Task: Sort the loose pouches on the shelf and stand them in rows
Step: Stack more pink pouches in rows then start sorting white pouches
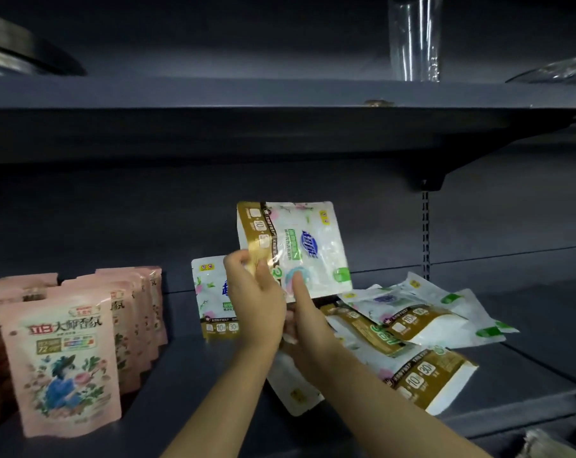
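A white pouch with a gold band (309, 246) is held up above the shelf (187, 375), turned sideways. My left hand (257, 299) pinches its gold band. My right hand (308, 322) grips its lower edge, one digit laid on the front and the other fingers curled below. One matching pouch (210, 292) stands upright just behind my left hand. Several more of them lie loose in a heap (412, 322) to the right. Another white pouch (293, 391) lies under my right forearm near the shelf's front edge.
Pink pouches (65, 355) stand in rows at the left of the shelf. The upper shelf board (280, 133) hangs low overhead, with a bracket (427, 180) at the right. A clear plastic item (412, 44) stands on that upper board.
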The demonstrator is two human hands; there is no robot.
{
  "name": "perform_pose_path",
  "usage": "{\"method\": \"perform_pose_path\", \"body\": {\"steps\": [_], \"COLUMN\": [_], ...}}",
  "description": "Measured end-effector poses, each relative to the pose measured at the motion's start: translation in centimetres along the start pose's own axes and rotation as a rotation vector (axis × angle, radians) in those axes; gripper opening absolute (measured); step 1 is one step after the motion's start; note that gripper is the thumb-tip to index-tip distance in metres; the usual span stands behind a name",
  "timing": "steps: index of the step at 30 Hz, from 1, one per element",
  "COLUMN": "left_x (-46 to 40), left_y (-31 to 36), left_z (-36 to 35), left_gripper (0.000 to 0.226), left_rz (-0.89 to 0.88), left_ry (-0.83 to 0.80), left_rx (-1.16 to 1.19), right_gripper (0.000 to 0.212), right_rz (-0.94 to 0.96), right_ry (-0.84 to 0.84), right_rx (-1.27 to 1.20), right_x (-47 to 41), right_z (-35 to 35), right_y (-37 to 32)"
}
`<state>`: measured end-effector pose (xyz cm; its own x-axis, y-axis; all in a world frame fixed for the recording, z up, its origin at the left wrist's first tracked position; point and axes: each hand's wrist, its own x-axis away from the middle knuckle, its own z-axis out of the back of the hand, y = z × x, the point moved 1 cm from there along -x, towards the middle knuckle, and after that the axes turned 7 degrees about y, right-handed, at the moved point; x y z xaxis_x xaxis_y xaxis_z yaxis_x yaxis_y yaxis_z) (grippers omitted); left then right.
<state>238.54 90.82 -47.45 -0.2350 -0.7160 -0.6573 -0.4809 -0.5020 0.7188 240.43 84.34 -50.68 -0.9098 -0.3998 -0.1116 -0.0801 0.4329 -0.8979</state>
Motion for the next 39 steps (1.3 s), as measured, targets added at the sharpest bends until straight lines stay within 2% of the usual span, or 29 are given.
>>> {"method": "perform_pose_path", "body": {"steps": [3, 5, 8, 10, 12, 14, 17, 19, 23, 25, 29, 34, 39], "left_x": [0.5, 0.3, -0.9, -1.9, -3.1, -4.2, -5.4, -5.7, -5.5, -5.5, -5.5, -5.5, -5.1], "left_y": [-0.4, -0.7, -1.8, -2.5, -3.7, -4.7, -5.9, -6.7, -8.3, -9.5, -11.9, -13.7, -14.8], "left_z": [0.9, 1.6, 2.9, 4.1, 5.4, 6.7, 8.1, 8.6, 9.0, 9.1, 8.4, 7.4, 6.9], "left_gripper": [0.017, 0.025, 0.060, 0.086, 0.099, 0.087, 0.031, 0.017, 0.021, 0.023, 0.026, 0.024, 0.025], "left_rz": [0.175, 0.263, 0.402, 0.437, 0.439, 0.398, 0.295, 0.259, 0.222, 0.229, 0.215, 0.219, 0.172], "left_ry": [-0.028, -0.043, -0.111, -0.145, -0.158, -0.234, -0.294, -0.282, -0.221, -0.212, -0.240, -0.285, -0.337], "left_rx": [0.049, 0.093, 0.275, 0.268, 0.193, 0.082, -0.166, -0.262, -0.345, -0.389, -0.513, -0.615, -0.708], "right_gripper": [0.025, 0.032, 0.035, 0.036, 0.035, 0.035, 0.036, 0.037, 0.036, 0.034, 0.032, 0.036, 0.035], "right_rz": [0.082, 0.139, 0.181, 0.221, 0.256, 0.281, 0.302, 0.312, 0.289, 0.265, 0.315, 0.274, 0.252], "right_ry": [-0.088, -0.101, -0.099, -0.107, -0.124, -0.124, -0.076, -0.030, -0.030, 0.040, 0.230, 0.309, 0.314], "right_rx": [-0.101, -0.148, -0.077, 0.016, 0.153, 0.291, 0.453, 0.522, 0.580, 0.620, 0.843, 1.095, 1.193], "right_x": [-0.5, -1.0, -1.5, -2.0, -2.4, -2.9, -3.9, -4.8, -6.6, -7.1, -8.4, -9.7, -9.6], "right_z": [-0.7, -0.9, -0.7, -0.4, -0.1, 0.0, -0.4, -1.0, -1.9, -2.2, -1.9, -1.3, -0.6], "right_y": [-0.2, -0.2, -0.2, -0.4, -0.5, -1.0, -1.3, -0.8, 1.3, 2.4, 4.3, 5.8, 6.5]}}
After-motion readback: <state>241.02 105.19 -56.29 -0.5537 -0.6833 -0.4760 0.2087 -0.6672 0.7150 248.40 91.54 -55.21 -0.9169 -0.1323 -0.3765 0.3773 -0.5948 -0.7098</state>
